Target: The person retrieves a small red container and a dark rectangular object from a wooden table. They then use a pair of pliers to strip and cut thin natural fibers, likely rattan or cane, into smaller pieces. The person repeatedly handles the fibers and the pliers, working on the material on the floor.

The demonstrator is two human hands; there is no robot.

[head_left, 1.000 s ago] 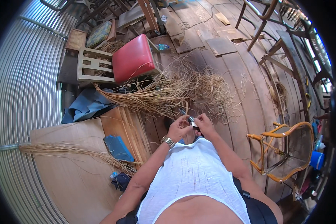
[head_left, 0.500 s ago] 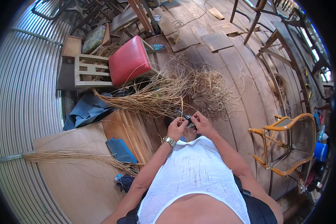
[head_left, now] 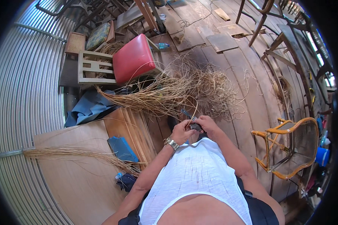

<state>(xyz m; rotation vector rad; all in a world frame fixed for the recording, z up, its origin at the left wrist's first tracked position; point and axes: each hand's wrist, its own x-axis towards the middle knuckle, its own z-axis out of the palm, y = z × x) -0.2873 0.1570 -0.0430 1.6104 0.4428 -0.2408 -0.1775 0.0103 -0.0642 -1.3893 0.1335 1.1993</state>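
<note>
My left hand [head_left: 181, 132] and my right hand [head_left: 207, 125] meet just above my lap, fingers bent close together. A thin cane strand [head_left: 195, 108] rises from the fingers of my left hand, curving toward the pile of strands beyond. A slim blue-grey tool [head_left: 186, 113], its kind unclear, sticks up beside the strand by my right fingers. Between the hands lies something small and dark [head_left: 196, 127], too covered to name. Past my hands a long bundle of tan cane strands [head_left: 146, 98] runs into a tangle of loose curly strips [head_left: 218, 88] on the floor.
A red-seated chair [head_left: 133, 58] lies tipped at the left. A wooden board [head_left: 75, 180] carries another strand bundle [head_left: 79, 155] and a blue piece [head_left: 122, 149]. At right stands a rattan chair frame [head_left: 289, 150]. Corrugated metal [head_left: 22, 97] walls the left side.
Both hands have shifted slightly right and closer to my body. The cane strand now bends more to the right, and the tool's dark part is more covered by my fingers.
</note>
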